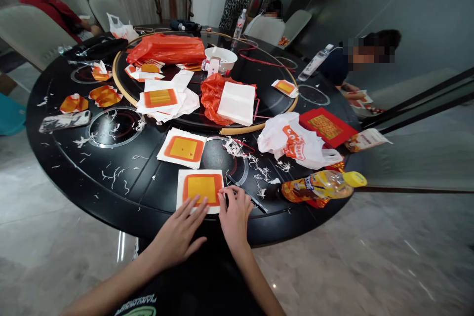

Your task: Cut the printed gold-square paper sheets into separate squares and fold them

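Note:
A square white joss paper sheet (203, 183) with an orange border and gold middle lies at the table's near edge. My left hand (187, 224) rests on its lower left part, palm down, fingers stretched out. At the sheet's right edge, my right hand (234, 207) is curled, with thumb and forefinger pinched on the paper. A thin dark tool with a silvery end (259, 204) lies partly behind my right hand; I cannot make out its kind. Just beyond is a small stack of similar joss paper (182, 148).
The round black table (148, 192) carries white paper shreds (259, 170), a drink bottle (318, 185) lying right and a white plastic bag (296, 140). Folded gold papers (105, 96) and a phone (64, 121) lie left. Red bags (166, 49) are on the turntable. Other people sit around.

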Action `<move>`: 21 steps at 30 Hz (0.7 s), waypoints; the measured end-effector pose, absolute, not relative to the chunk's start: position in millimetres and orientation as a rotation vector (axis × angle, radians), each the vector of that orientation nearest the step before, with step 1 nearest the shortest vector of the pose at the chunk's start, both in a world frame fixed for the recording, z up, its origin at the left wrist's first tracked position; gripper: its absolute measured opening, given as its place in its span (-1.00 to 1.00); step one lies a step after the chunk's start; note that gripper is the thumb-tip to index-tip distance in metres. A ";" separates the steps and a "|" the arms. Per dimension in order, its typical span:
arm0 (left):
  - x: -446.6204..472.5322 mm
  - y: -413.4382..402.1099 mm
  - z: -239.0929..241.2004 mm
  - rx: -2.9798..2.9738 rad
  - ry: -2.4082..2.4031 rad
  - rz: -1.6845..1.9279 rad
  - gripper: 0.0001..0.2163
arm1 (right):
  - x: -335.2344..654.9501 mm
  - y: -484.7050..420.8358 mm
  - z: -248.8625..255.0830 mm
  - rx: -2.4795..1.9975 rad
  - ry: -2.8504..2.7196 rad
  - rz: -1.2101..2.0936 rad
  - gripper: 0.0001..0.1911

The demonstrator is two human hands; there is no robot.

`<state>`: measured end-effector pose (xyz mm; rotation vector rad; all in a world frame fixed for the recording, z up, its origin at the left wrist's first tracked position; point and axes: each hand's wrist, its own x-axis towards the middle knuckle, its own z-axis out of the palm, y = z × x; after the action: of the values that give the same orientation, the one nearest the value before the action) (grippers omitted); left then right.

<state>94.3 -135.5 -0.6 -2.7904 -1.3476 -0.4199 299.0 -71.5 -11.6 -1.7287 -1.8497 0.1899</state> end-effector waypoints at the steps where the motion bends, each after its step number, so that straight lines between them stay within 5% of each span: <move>1: 85.6 -139.4 -1.2 -2.773 -1.382 -0.423 -0.28 | 299.1 -72.0 -10.4 -1.666 -1.874 0.188 -0.65; 4: 66.3 -146.8 -3.8 -2.742 -1.416 -0.430 -0.28 | 297.6 -79.5 -6.3 -1.258 -2.163 0.261 -0.60; 7: 62.5 -148.2 -5.1 -2.743 -1.381 -0.426 -0.30 | 297.7 -95.1 -3.9 -0.926 -2.525 0.318 -0.34; 12: 62.8 -149.6 -1.7 -2.754 -1.405 -0.412 -0.27 | 321.3 -118.9 -3.4 -1.084 -2.596 0.263 -0.03; 21: 59.3 -158.0 1.4 -2.932 -1.178 -0.711 -0.64 | 345.9 -146.2 -0.3 -0.916 -2.420 0.250 -0.43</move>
<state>59.3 -158.0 1.4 -2.9320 -1.1780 -0.7112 345.9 -146.2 -0.3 -0.9157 -2.4205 0.2502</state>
